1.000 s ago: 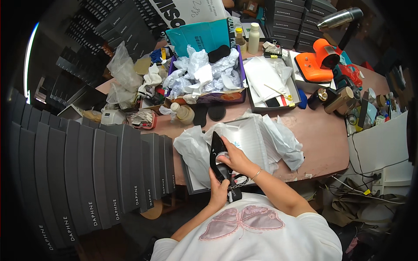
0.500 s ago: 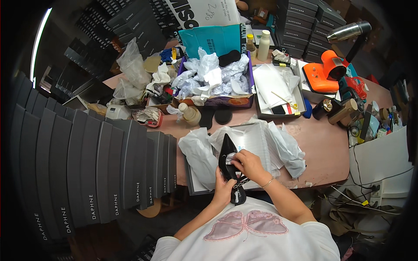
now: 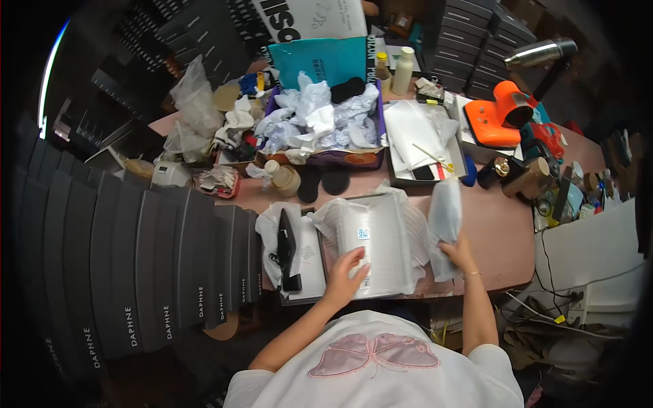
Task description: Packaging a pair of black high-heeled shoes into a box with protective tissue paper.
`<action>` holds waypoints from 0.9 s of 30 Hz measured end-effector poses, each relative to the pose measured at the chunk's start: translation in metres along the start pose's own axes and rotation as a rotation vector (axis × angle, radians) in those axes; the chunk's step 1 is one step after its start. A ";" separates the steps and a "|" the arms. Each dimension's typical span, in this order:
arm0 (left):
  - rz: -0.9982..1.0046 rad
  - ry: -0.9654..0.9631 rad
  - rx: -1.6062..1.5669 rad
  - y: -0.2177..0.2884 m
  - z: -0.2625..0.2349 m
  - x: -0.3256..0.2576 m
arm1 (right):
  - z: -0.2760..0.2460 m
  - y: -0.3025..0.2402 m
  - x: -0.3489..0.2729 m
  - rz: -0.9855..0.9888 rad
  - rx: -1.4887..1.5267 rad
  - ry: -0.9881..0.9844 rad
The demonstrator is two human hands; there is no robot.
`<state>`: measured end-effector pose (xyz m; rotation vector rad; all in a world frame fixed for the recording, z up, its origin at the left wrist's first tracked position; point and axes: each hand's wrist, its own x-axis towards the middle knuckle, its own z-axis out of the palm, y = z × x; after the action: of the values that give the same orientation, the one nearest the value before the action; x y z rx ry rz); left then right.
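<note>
Open shoe box (image 3: pixel 381 245): lay at the near edge of the table, right in front of the person; shallow, pale, rectangular, its inside lined with white tissue paper (image 3: pixel 408 231) that spilled over the rims.
Wrapped bundle (image 3: pixel 358 238): a white, tissue-covered shape with a small label on it, lying in the left half of the box.
Left hand (image 3: pixel 347 277): rested flat on the near end of the wrapped bundle, fingers spread and pressing down, not closed around anything.
Right hand (image 3: pixel 460 253): clenched on the lower edge of a white paper sheet (image 3: pixel 445 217), holding it up at the right side of the box.
Paper sheet: crinkled, semi-translucent, standing almost upright above the right hand.
Black shoe (image 3: pixel 286 246): lay just left of the box on another patch of white wrapping, long axis running near to far, touched by neither hand.
Table (image 3: pixel 496 238): pinkish-brown top, bare on the right of the box.
Far side: a purple tray (image 3: pixel 326 158) heaped with crumpled white paper, and right of it a second box holding white sheets.
Far right: an orange tool (image 3: pixel 500 115) near the table's corner.
Left: a row of dark grey boxes (image 3: pixel 136 272) stacked on edge, well apart from both hands.
</note>
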<state>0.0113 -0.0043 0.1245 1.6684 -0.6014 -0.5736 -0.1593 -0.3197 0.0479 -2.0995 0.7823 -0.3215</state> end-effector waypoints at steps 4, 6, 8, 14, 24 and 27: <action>-0.059 0.048 -0.156 0.036 0.045 0.008 | -0.049 -0.131 -0.030 -0.073 -0.008 -0.173; -0.344 0.094 -0.646 0.050 0.048 0.026 | -0.030 -0.176 -0.035 -0.314 -0.394 -0.335; -0.555 0.156 -1.095 0.049 0.045 0.035 | -0.015 -0.212 -0.031 -0.495 -0.670 -0.369; -0.583 0.462 -1.396 0.016 -0.010 0.047 | 0.091 -0.222 -0.058 -0.756 -0.464 -0.080; -0.359 0.471 -1.271 0.024 -0.069 0.024 | 0.044 -0.206 -0.029 -0.193 0.470 -0.487; -0.324 0.602 -1.100 -0.007 -0.081 0.037 | 0.044 -0.201 -0.037 -0.054 0.504 -0.526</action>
<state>0.0934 0.0307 0.1295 0.7833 0.4081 -0.4548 -0.0824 -0.1792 0.1827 -1.6176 0.2893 0.0163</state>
